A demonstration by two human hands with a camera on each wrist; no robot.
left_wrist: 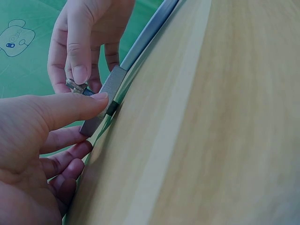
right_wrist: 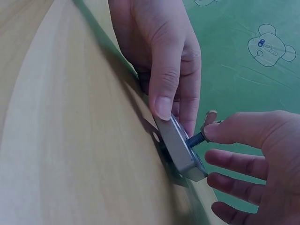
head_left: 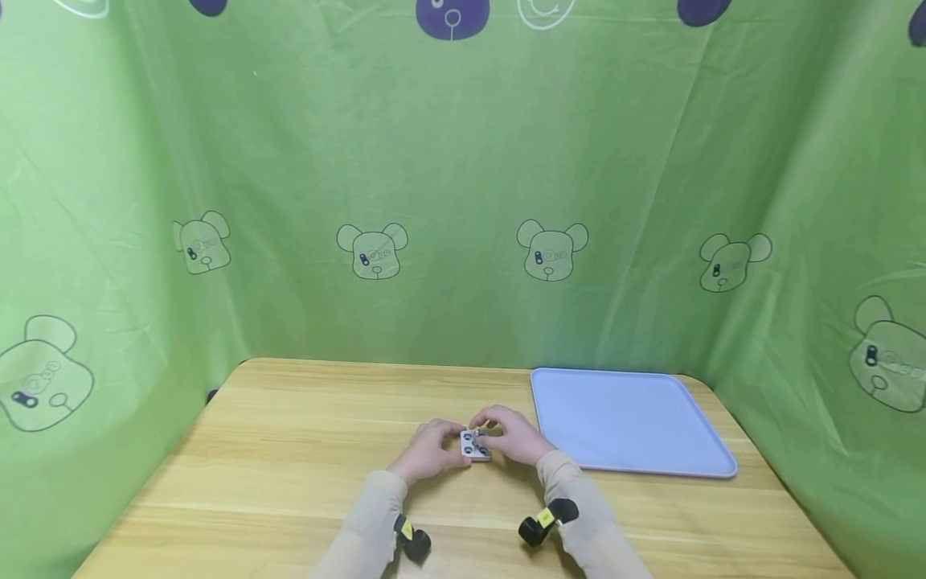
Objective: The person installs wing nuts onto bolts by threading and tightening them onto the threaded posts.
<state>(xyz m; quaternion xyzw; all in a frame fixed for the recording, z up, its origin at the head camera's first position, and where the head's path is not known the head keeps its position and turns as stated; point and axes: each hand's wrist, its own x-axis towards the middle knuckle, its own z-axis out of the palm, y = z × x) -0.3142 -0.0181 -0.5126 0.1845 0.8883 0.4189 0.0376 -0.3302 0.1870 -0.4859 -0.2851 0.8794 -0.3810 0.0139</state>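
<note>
A small grey metal block [head_left: 466,445] with several round holes in its face is held just over the wooden table. My left hand [head_left: 427,453] grips it by its edges, the thumb pressed to one side in the left wrist view. From the block's face sticks out a wing screw [right_wrist: 197,139], its dark threaded shank partly exposed. The wing head is pinched by my right hand [head_left: 517,438], with the thumb on it in the right wrist view. That hand's other fingers are spread beside the block. How deep the screw sits is hidden.
A pale lavender tray [head_left: 629,422] lies at the table's back right, close to my right hand. The wooden table [head_left: 311,426] extends around both arms. Green curtains [head_left: 463,161] with bear faces enclose the back and sides. Black wrist cameras [head_left: 415,547] are strapped to both sleeves.
</note>
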